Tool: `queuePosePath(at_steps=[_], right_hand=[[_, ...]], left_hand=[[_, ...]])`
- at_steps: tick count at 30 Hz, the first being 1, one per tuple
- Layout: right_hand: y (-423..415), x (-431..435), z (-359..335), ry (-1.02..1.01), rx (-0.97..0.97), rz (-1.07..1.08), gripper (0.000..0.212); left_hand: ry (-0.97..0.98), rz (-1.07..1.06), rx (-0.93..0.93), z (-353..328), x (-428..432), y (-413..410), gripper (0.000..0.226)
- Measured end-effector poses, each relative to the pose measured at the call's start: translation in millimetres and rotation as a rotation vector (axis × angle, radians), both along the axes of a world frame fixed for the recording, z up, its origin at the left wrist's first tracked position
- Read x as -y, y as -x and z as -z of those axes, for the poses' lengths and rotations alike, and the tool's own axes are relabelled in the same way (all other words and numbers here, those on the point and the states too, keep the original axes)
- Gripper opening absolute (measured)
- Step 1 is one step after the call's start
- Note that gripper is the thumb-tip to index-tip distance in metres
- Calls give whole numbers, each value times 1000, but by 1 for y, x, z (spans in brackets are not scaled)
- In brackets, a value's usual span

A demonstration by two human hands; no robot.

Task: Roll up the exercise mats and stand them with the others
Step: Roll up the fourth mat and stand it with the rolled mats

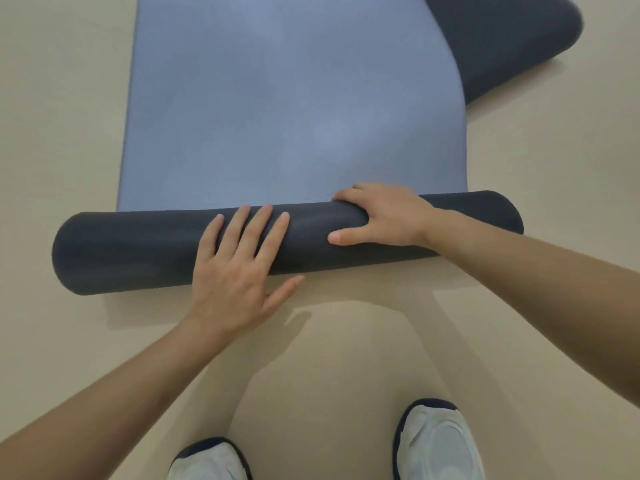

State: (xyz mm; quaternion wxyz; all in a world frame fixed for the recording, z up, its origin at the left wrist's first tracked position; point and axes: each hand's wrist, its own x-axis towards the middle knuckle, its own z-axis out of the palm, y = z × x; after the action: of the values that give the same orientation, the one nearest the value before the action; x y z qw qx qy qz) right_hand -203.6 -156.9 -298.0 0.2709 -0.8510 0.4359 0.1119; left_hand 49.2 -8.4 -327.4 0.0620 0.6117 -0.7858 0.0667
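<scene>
On a beige floor (52, 133), a blue exercise mat (277, 116) lies partly rolled, its dark underside forming a thick roll (138, 251) across the near end. From my remote feed, I see the left hand (235, 271) pressing flat on the roll with its fingers spread, while the right hand (384, 216) grips it, fingers curled over the top and thumb on the near side. The mat's far corner (502, 46) is curled over, dark side up. White shoes (436, 445) stand just behind.

Indoor exercise space, shown by a partly rolled blue exercise mat (291, 109) on a smooth beige floor (52, 133) and the wearer's white athletic shoes (436, 445).
</scene>
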Motion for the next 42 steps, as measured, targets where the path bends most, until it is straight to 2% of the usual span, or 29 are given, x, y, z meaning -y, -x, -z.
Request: queuePosePath(at_steps=[3,7,12,15,19,21,23,28,30,33,35,38,42], right_hand=[[-7,18,-8,-21,-7,41,83],[-13,24,-21,280,-62,87,95],[-7,-5,-15,682,205,160,72],[3,-20,3,840,223,138,67],[15,-17,27,736,-29,77,86],[13,-3,30,658,-96,60,92],[9,13,26,608,-101,65,95],[12,40,21,519,-49,48,95],[11,51,16,462,-30,41,93],[8,66,10,384,-18,32,93],[4,72,5,354,-20,34,92],[-2,79,-4,346,-45,57,91],[-9,69,0,621,-3,28,93]], left_hand=[[27,12,-1,-2,25,-5,82],[2,15,10,-10,48,-9,84],[-120,-36,-20,-28,83,-14,85],[-240,-35,-34,-36,116,-21,88],[-455,-29,-80,-37,158,-31,88],[-459,-7,-87,-36,169,-33,83],[-368,9,-113,-37,175,-34,72],[159,98,-216,-38,152,-32,44],[159,93,-174,-30,132,-27,55],[-33,36,10,-18,115,-21,96],[-98,-5,93,-14,121,-22,113],[-129,-29,106,-13,137,-25,122],[-122,-19,65,-13,155,-32,123]])
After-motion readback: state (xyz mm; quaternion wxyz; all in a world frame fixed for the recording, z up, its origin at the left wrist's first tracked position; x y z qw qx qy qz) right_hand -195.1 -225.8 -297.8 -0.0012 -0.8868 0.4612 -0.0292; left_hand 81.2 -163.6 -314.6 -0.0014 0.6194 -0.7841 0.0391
